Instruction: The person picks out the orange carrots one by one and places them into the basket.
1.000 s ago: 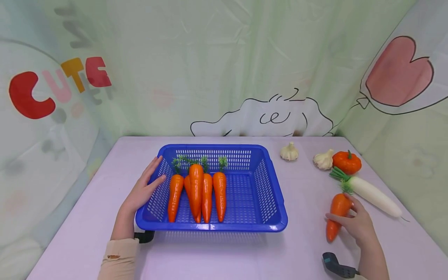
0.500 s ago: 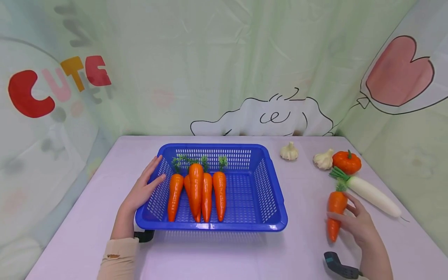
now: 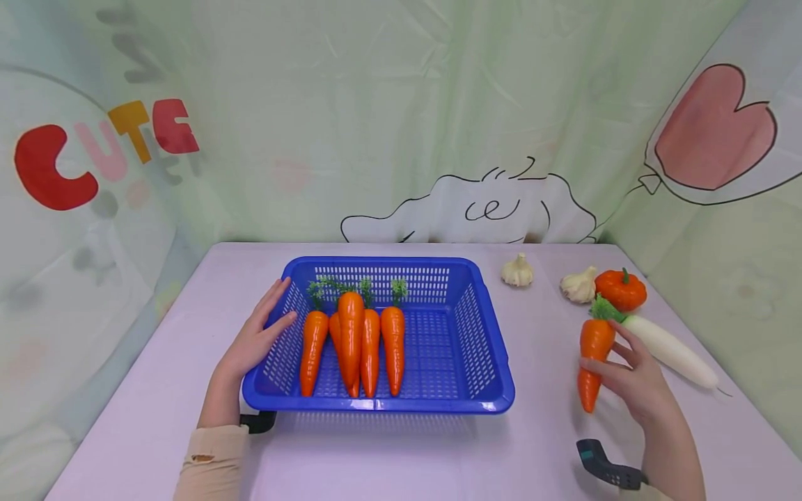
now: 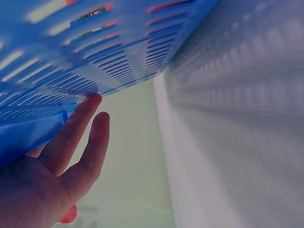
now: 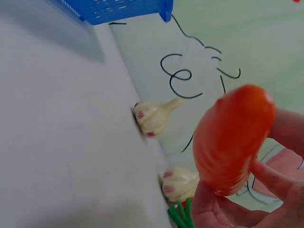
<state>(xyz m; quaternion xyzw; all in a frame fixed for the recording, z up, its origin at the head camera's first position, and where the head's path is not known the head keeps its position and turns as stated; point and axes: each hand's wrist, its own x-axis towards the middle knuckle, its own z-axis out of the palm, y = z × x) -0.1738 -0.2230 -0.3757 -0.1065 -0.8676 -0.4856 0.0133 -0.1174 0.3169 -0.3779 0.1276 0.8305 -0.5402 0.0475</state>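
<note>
My right hand (image 3: 639,379) pinches an orange carrot (image 3: 592,355) by its side, thumb on the left and fingers on the right. The carrot hangs tip down, its leafy green top upward; in the right wrist view the carrot (image 5: 232,142) is held off the table. My left hand (image 3: 253,341) rests with fairly straight fingers against the left side of a blue plastic basket (image 3: 376,406). Seen from the left wrist, the fingers (image 4: 95,147) touch the slotted wall from outside. Several carrots (image 3: 393,351) lie inside the basket's left half, tops toward the back.
Right of the basket stands a garlic bulb (image 3: 517,270). Another garlic bulb (image 3: 579,285), an orange pumpkin (image 3: 622,289) and a white radish (image 3: 673,350) lie at the table's right side. A printed curtain (image 3: 401,125) surrounds the pale table (image 3: 351,459).
My right hand has lifted the carrot from the table and carried it slightly up and left, turning it more upright. The left hand and basket have stayed in place.
</note>
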